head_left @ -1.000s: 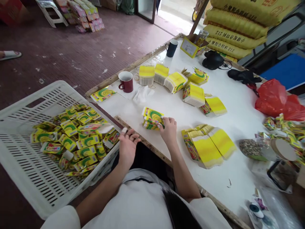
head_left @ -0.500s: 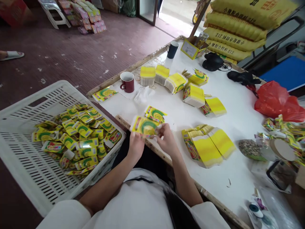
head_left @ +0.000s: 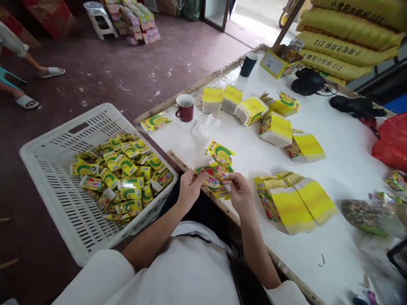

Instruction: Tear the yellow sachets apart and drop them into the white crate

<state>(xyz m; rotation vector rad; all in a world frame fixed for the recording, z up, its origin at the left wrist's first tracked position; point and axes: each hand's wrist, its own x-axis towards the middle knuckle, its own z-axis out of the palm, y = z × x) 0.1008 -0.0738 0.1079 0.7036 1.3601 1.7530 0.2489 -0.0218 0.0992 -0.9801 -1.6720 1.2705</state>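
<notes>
Between my two hands, over the table's near edge, is a yellow and green printed carton (head_left: 213,180). My left hand (head_left: 190,186) pinches its left end with thumb and fingers. At the right end, the fingers of my right hand (head_left: 241,190) are closed on it too. Just beyond lies another flat printed carton (head_left: 219,152) on the white tabletop. Stacks of flat yellow cartons (head_left: 292,207) stand to the right of my right hand. On my left, a white plastic basket (head_left: 57,186) holds many small yellow cartons (head_left: 127,169).
A maroon mug (head_left: 185,111), crumpled tissue (head_left: 205,125) and a dark mug (head_left: 249,65) stand farther back. More carton stacks (head_left: 251,109) cross the table's middle. A jar (head_left: 362,214) and red plastic bag (head_left: 392,137) are at right. Another person's sandalled foot (head_left: 52,72) shows at upper left.
The carton in my hands has turned to show another printed face and looks more spread open. My right hand has shifted to its right end. The view has swung left, showing another person's legs.
</notes>
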